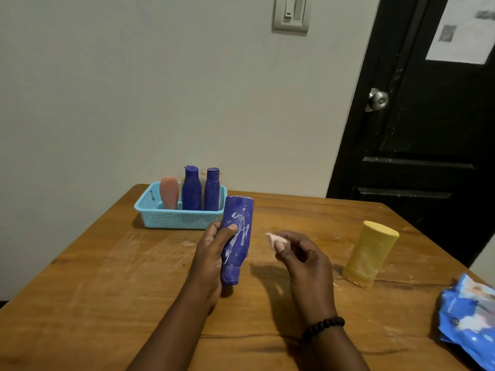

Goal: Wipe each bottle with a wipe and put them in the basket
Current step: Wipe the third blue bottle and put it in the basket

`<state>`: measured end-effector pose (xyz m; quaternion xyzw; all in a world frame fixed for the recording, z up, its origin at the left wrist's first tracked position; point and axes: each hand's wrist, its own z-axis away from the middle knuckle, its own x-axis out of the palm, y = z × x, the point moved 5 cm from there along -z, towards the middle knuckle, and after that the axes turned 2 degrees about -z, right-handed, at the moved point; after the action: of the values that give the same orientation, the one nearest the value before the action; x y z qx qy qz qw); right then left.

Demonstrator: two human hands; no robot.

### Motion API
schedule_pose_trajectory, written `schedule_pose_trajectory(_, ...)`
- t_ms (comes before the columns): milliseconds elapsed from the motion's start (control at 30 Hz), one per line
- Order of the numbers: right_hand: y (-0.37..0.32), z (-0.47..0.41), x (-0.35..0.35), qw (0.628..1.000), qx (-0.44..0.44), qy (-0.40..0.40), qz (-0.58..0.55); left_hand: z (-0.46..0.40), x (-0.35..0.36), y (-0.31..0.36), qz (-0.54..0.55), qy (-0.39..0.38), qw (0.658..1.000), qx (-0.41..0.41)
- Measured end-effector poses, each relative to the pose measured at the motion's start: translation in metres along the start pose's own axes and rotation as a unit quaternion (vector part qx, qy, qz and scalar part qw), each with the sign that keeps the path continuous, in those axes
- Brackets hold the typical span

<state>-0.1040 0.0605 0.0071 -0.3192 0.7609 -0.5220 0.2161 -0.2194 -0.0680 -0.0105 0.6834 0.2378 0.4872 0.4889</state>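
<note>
My left hand (pixel 211 253) grips a blue bottle (pixel 237 236) above the table, cap pointing down toward me, with white smears on its side. Just to its right, my right hand (pixel 300 255) pinches a small crumpled white wipe (pixel 276 238) between thumb and fingers, a short gap away from the bottle. A yellow bottle (pixel 371 254) stands upside down on the table at the right. The light blue basket (pixel 174 219) sits at the far left of the table and holds a pink bottle (pixel 169 192) and two blue bottles (pixel 191 190) upright.
A blue wipes packet (pixel 468 319) lies at the table's right edge. The wooden table (pixel 107 290) shows white smears. Behind stand a pale wall and a black door (pixel 428 129) at the right.
</note>
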Motion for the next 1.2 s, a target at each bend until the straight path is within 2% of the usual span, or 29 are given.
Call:
schedule_pose_trajectory(133, -0.03, -0.015, 0.015, 0.993, -0.093, 0.003, 0.067, -0.004, -0.001, -0.003, -0.009, -0.004, 1.0, 0.004)
schedule_pose_trajectory(267, -0.058, -0.037, 0.032, 0.96, -0.207, 0.01, 0.19, -0.006, -0.001, -0.004, -0.028, -0.013, 0.999, 0.013)
schedule_pose_trajectory(400, -0.064, -0.048, 0.042, 0.935, -0.257, 0.015, 0.245, -0.006, 0.003, -0.005, -0.038, -0.026, 0.999, 0.022)
schedule_pose_trajectory(700, -0.052, -0.036, 0.042, 0.942, -0.238, 0.037, 0.235, -0.005, 0.004, -0.01, -0.019, -0.014, 1.0, 0.011)
schedule_pose_trajectory(1000, -0.025, 0.02, 0.049, 0.971, -0.166, -0.023, 0.169, -0.007, -0.002, -0.007, 0.076, 0.005, 0.997, 0.006)
schedule_pose_trajectory(1200, -0.02, 0.036, 0.042, 0.979, -0.047, -0.133, 0.144, -0.004, -0.005, -0.004, 0.088, 0.051, 0.995, 0.001)
